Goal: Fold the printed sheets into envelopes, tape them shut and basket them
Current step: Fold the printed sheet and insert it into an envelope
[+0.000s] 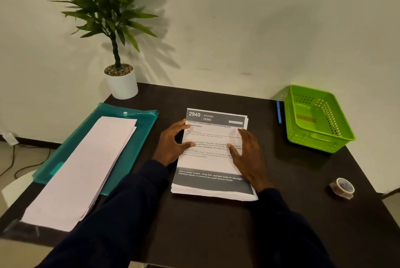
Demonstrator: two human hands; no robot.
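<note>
Dark navy sleeves (121,213) reached in from the near edge. Left hand (173,142) and right hand (246,155), fingers apart and uncurled, rested on a stack of white printed sheets (213,166) at the centre of a dark brown table (205,224). Far right: green perforated plastic basket (313,140). Near right: clear tape roll (343,187). Left: plain white paper pile (86,170) lay on a teal plastic folder (138,138).

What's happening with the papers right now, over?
Left hand and right hand open, resting on the printed sheets. None folded yet, mid-table. Green basket and tape roll off right, nothing blocking.
</note>
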